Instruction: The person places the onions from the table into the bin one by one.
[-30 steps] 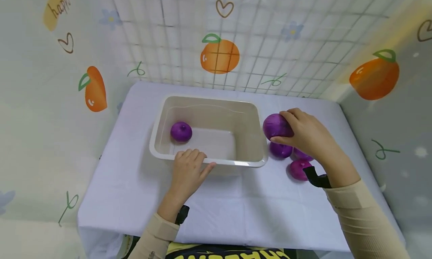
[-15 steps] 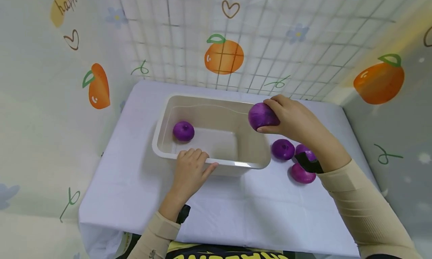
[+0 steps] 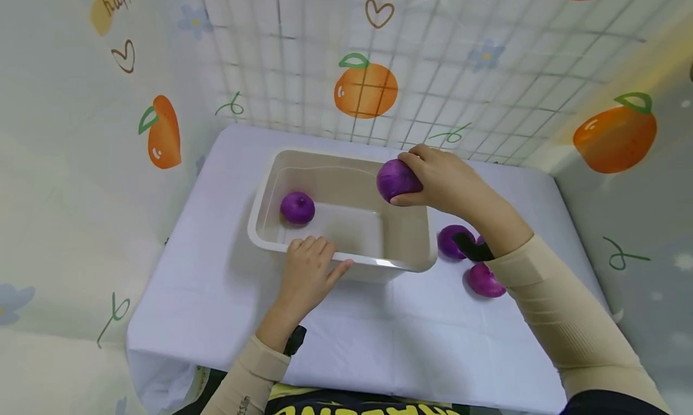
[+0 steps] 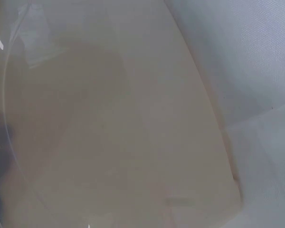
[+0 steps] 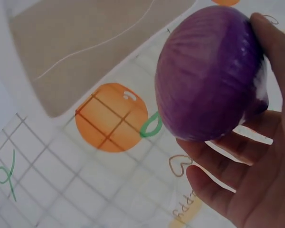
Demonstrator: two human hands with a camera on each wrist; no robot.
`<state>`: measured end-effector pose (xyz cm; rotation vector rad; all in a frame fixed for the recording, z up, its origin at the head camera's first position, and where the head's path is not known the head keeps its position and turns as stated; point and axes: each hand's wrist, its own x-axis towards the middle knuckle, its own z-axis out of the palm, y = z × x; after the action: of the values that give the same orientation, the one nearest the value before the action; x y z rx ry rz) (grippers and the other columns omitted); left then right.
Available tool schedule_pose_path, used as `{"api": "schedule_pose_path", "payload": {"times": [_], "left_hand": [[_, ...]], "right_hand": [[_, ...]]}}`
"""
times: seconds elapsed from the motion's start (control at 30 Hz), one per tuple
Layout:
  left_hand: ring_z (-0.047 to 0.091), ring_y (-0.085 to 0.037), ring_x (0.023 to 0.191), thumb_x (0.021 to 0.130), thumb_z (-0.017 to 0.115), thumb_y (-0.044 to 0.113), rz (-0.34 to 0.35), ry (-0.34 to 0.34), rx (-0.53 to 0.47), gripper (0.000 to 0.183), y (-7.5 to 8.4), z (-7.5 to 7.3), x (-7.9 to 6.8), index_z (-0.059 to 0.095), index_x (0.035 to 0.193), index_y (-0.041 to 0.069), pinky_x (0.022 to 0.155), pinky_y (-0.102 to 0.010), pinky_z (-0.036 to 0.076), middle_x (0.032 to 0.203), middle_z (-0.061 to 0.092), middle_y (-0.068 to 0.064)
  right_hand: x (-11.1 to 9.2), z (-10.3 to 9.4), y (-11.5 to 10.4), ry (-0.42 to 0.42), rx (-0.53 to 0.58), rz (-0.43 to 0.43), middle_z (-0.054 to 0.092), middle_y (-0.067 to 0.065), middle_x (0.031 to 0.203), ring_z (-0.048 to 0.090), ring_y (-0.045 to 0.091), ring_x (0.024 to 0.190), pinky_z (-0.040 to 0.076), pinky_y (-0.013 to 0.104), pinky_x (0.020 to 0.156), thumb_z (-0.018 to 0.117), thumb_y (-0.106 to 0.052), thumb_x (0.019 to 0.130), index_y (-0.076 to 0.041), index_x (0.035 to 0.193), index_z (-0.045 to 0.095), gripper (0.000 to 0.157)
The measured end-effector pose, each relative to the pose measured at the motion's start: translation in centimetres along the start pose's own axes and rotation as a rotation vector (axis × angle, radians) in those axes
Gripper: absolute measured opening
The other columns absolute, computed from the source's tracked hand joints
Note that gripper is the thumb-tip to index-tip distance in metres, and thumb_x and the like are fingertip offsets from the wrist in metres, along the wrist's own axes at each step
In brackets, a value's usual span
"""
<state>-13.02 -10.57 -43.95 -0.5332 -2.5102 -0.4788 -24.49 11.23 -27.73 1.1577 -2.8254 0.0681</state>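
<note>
My right hand (image 3: 443, 177) grips a purple onion (image 3: 399, 181) above the right end of a beige plastic bin (image 3: 346, 261). In the right wrist view the onion (image 5: 209, 73) sits between thumb and fingers, its dark pointed end toward the palm. Another purple onion (image 3: 298, 208) lies inside the bin at the left. My left hand (image 3: 308, 273) holds the bin's front rim, fingers bent over it and thumb along the outside. Only the bin's outer wall (image 4: 114, 123) and some cloth fill the left wrist view; that hand is barely seen there.
Right of the bin, on the white cloth-covered table (image 3: 346, 343), lie a purple onion (image 3: 452, 242) and a pinker one (image 3: 485, 281); another is mostly hidden behind the right wrist strap (image 3: 472, 247). A patterned curtain with printed oranges (image 3: 366, 90) closes off the back and sides.
My right hand has carried the onion leftward, from beside the bin's right edge to over its inside. The left hand keeps its hold on the rim. The view has shifted slightly.
</note>
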Motion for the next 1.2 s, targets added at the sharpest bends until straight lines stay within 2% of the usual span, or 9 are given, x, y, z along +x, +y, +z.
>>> {"api": "schedule_pose_path", "payload": {"times": [0.27,0.67,0.97,1.2], "left_hand": [[0.045,-0.016,0.069,0.083,0.057,0.048,0.001,-0.009,0.005,0.037,-0.2,0.0,0.0,0.055,0.075,0.012,0.067,-0.031,0.031,0.071,0.050,0.001],[0.042,-0.015,0.066,0.091,0.031,0.056,0.007,-0.027,0.031,0.052,-0.3,0.0,0.1,0.053,0.074,0.012,0.066,-0.030,0.030,0.068,0.046,0.002],[0.044,-0.016,0.066,0.091,0.033,0.055,0.014,-0.018,0.036,0.051,-0.5,0.0,0.0,0.053,0.073,0.012,0.067,-0.031,0.031,0.069,0.046,0.002],[0.045,-0.017,0.068,0.087,0.048,0.051,0.018,-0.030,0.029,0.041,-0.6,0.3,0.1,0.054,0.075,0.012,0.067,-0.033,0.032,0.070,0.047,0.001]], "right_hand": [[2.1,0.8,-0.8,-0.059,0.003,0.004,0.053,0.018,0.106,0.055,0.034,0.088,0.044,0.046,0.077,0.073,-0.044,0.071,0.002,0.117,0.052,0.068],[5.2,3.2,-1.3,-0.153,-0.021,-0.025,0.052,0.016,0.107,0.054,0.031,0.088,0.044,0.044,0.077,0.070,-0.048,0.072,0.001,0.118,0.051,0.070],[7.1,4.9,-2.2,-0.197,-0.056,-0.086,0.052,0.015,0.104,0.054,0.029,0.087,0.046,0.042,0.074,0.069,-0.050,0.072,0.001,0.118,0.052,0.070],[8.0,6.0,-2.4,-0.242,-0.070,-0.091,0.050,0.014,0.103,0.053,0.028,0.087,0.047,0.040,0.071,0.068,-0.052,0.073,0.000,0.118,0.051,0.071]]}}
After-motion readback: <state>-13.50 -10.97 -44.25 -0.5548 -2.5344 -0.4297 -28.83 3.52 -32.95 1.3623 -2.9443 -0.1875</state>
